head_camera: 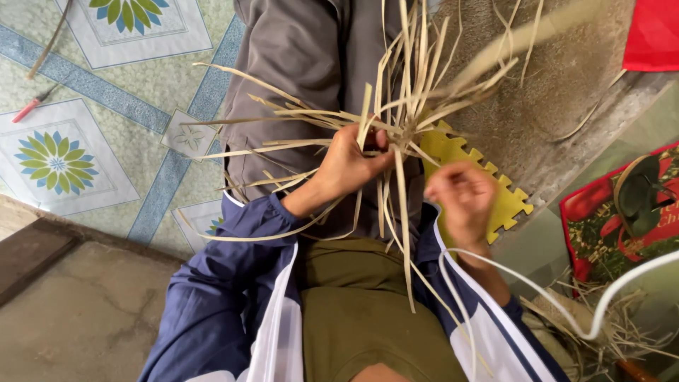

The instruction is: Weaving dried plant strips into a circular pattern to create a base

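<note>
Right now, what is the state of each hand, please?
Left hand: closed, gripping the bundle of pale woven strips at its centre.
Right hand: blurred, fingers curled near one strip; whether it holds anything cannot be told.

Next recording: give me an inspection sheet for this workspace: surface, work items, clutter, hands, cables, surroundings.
Surface: the lap, grey trousers; yellow foam puzzle mat beneath.
Work items: bundle of pale flat strips fanning outward from a centre.
Clutter: loose strips and straw at the right; red-handled tool on the floor.
Hands: left hand grips the bundle's centre; right hand blurred, beside a hanging strip, contact unclear.
Cables: white cable across the right sleeve.
Surroundings: patterned floor tiles; red printed bag.
</note>
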